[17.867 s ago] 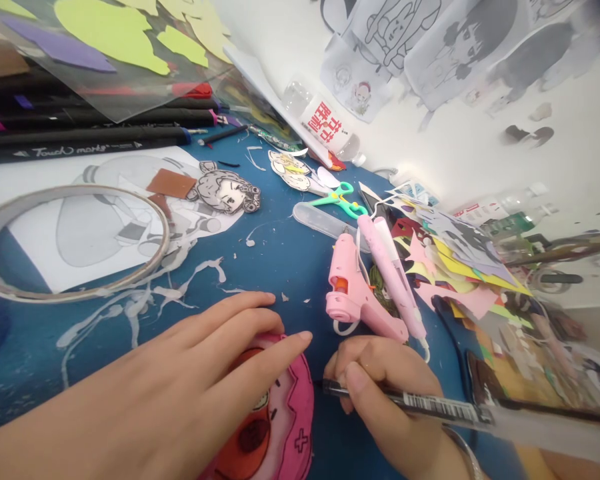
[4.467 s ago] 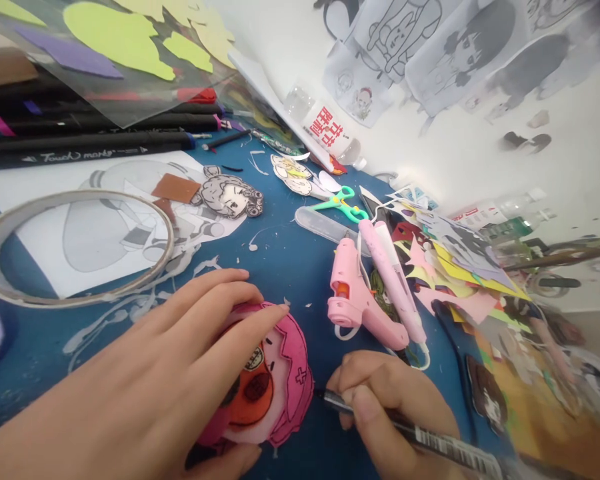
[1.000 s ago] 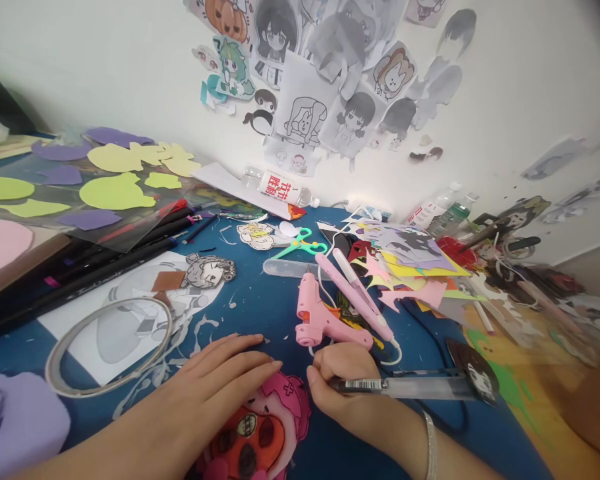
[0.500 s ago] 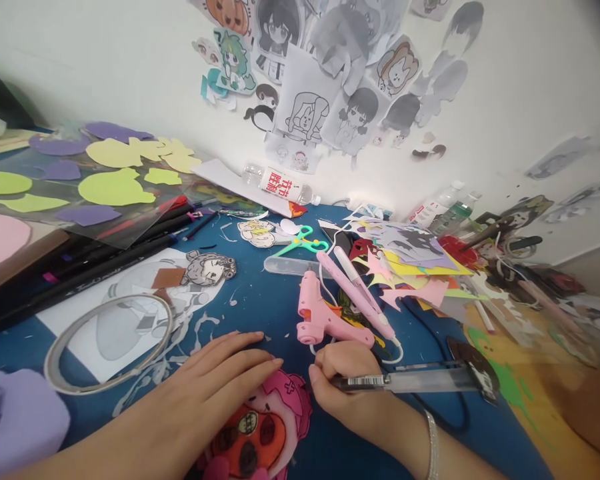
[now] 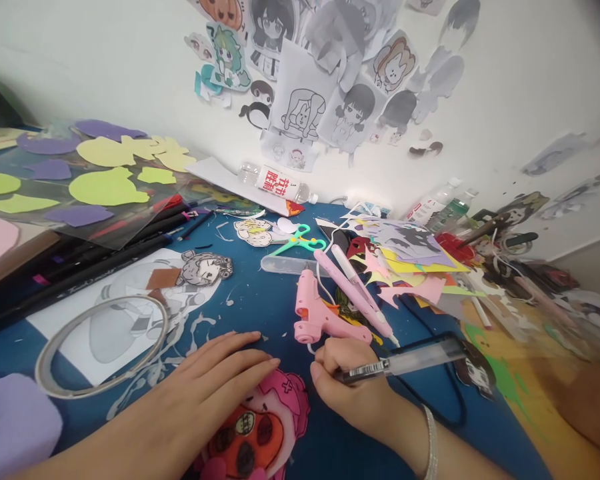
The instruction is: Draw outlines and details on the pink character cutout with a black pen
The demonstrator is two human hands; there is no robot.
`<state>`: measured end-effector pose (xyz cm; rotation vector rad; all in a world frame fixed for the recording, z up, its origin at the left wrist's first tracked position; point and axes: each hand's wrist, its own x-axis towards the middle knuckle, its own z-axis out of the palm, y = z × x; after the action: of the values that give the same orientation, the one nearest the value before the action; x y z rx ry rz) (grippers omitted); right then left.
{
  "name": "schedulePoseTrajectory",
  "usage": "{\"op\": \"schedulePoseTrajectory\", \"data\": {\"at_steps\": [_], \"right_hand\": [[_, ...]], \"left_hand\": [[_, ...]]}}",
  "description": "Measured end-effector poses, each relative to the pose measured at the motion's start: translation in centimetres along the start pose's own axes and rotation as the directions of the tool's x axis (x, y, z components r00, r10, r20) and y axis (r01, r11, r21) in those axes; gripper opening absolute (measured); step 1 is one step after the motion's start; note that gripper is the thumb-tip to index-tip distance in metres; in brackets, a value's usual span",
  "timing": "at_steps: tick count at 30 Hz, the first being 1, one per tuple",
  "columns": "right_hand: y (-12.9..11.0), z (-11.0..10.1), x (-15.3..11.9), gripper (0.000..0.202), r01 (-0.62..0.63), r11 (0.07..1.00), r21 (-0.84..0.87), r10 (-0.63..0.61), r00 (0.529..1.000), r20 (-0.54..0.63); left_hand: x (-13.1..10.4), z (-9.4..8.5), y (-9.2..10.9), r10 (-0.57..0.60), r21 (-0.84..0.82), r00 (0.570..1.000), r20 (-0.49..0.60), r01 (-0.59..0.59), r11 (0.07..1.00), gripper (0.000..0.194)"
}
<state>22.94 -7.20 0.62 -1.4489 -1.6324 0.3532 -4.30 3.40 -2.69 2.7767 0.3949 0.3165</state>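
Note:
My left hand (image 5: 220, 377) lies with its fingers stretched out over the upper left part of a pink and red figure (image 5: 285, 423) on the blue table surface. To the right of the figure, my right hand (image 5: 347, 373) is closed round a pen (image 5: 410, 362) with a black grip and clear barrel. The pen's back end points up and to the right; its tip is hidden by my fingers. Just beyond my right hand lies a pink glue gun (image 5: 315, 313), beside a pink long-handled tool (image 5: 353, 287).
A tape ring (image 5: 41, 373) rests on a printed drawing (image 5: 95, 320) at left. Green scissors (image 5: 303, 241), paper scraps (image 5: 410, 240) and a bottle (image 5: 275, 183) lie further back. Black markers (image 5: 80, 283) and purple foam (image 5: 25, 417) are at the left, a cord (image 5: 463, 400) at the right.
The pen has tilted, its back end now higher. My left hand stays on the figure. The whole view has shifted slightly.

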Motion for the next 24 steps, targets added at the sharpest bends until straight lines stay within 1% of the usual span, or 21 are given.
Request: {"op": "schedulePoseTrajectory", "data": {"at_steps": [3,7,10,12,15,18,21,24], "right_hand": [[-0.23,-0.21,0.01,0.047,0.010,1.000,0.002,-0.010,1.000,-0.018],[-0.22,-0.29,0.12,0.043,0.044,0.999,0.007,-0.044,0.999,-0.021],[0.08,-0.27,0.23,0.042,0.077,0.997,0.012,-0.077,0.997,-0.012],[0.29,-0.25,0.32,0.043,0.095,0.995,0.014,-0.095,0.995,-0.005],[0.43,-0.24,0.43,0.042,0.111,0.994,0.013,-0.112,0.994,0.007],[0.35,-0.25,0.48,0.042,0.116,0.993,0.015,-0.116,0.993,0.013],[0.06,-0.34,0.52,0.042,0.113,0.993,0.023,-0.113,0.994,0.001],[-0.52,-0.65,0.61,0.040,0.101,0.994,0.036,-0.099,0.994,-0.052]], "left_hand": [[0.20,0.00,0.38,-0.020,0.001,1.000,-0.003,0.020,1.000,0.101],[0.26,0.01,0.68,-0.059,0.025,0.998,-0.022,0.060,0.998,0.106],[0.07,-0.04,0.33,-0.011,0.013,1.000,-0.028,0.012,1.000,0.101],[-0.04,-0.12,0.03,0.016,-0.010,0.999,-0.037,-0.016,1.000,0.101],[-0.02,-0.24,-0.12,0.010,-0.038,0.999,-0.053,-0.012,0.999,0.103],[0.08,-0.31,-0.04,0.001,-0.055,0.998,-0.066,-0.005,0.998,0.100],[0.06,-0.26,-0.13,-0.008,-0.050,0.999,-0.048,0.006,0.999,0.102],[0.00,-0.09,-0.20,-0.015,-0.016,1.000,-0.018,0.014,1.000,0.103]]}}
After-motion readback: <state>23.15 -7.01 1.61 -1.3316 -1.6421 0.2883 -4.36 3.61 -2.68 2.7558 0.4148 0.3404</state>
